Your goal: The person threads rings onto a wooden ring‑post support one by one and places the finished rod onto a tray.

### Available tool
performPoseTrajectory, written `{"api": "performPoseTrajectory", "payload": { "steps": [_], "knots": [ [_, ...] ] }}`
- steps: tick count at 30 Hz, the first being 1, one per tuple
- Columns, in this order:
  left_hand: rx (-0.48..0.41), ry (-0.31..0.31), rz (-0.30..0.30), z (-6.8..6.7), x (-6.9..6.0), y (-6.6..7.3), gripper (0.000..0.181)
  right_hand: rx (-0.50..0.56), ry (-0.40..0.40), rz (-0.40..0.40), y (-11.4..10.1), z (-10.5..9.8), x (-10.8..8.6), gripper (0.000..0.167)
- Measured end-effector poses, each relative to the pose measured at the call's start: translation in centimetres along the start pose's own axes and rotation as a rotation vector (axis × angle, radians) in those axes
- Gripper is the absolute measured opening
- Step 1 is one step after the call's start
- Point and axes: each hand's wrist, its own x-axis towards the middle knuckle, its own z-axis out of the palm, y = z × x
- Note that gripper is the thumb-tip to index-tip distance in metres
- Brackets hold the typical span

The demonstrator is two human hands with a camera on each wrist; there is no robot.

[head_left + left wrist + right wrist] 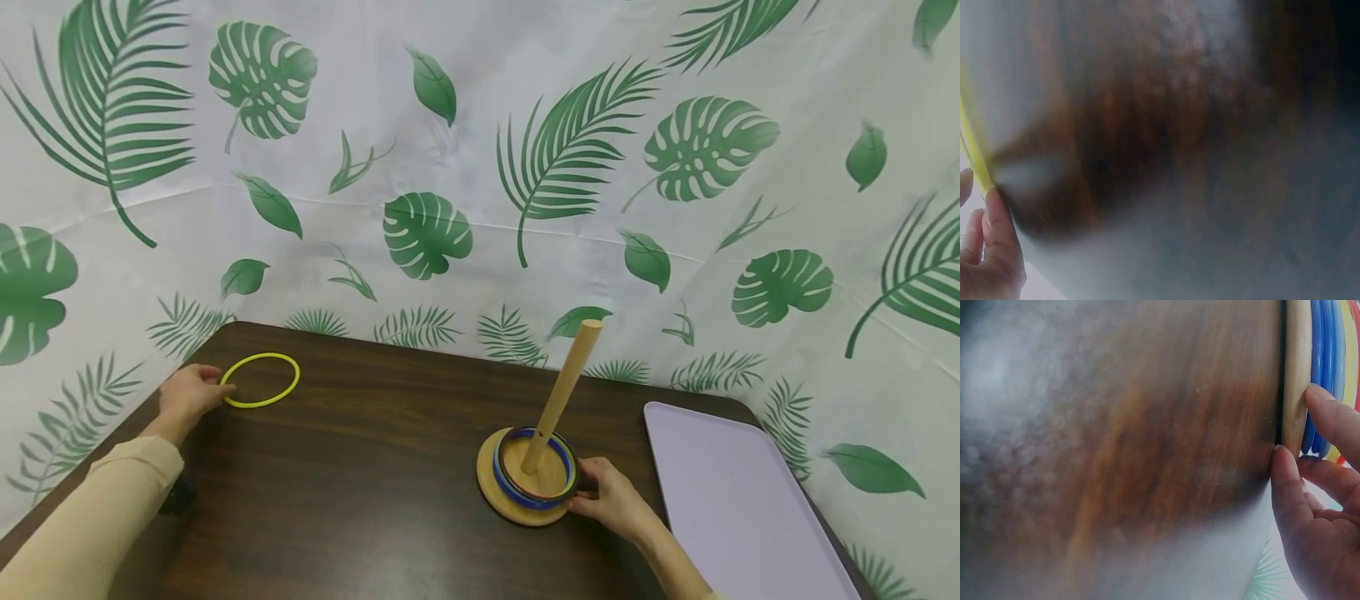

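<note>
At the table's left side, my left hand point(187, 396) pinches the near-left rim of a thin yellow ring point(258, 406). In the left wrist view, the fingertips meet on the yellow rim. A wooden ring stand, with a round base point(486, 485) and a tilted-looking post point(566, 379), stands right of centre. Blue rings point(1321, 356) lie around the post, with yellow and red ones above them. My right hand point(617, 502) holds the right edge of the stand's base; its fingertips touch the wooden rim below the blue rings.
A pale purple tray point(742, 500) lies on the right of the dark wooden table point(360, 483). Behind the table hangs a white cloth point(465, 158) printed with green leaves. A small dark object point(180, 496) shows beneath the left sleeve.
</note>
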Motion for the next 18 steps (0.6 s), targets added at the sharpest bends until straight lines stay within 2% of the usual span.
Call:
{"api": "performPoseTrajectory", "payload": {
  "steps": [4, 18],
  "knots": [
    [0.04, 0.007, -0.001, -0.03, 0.01, -0.17, 0.044, 0.025, -0.005, -0.003, 0.04, 0.06, 0.07, 0.047],
    [0.058, -0.01, -0.06, -0.06, 0.35, 0.21, 0.041, 0.046, -0.004, -0.008, 0.08, 0.15, -0.03, 0.044]
  ]
}}
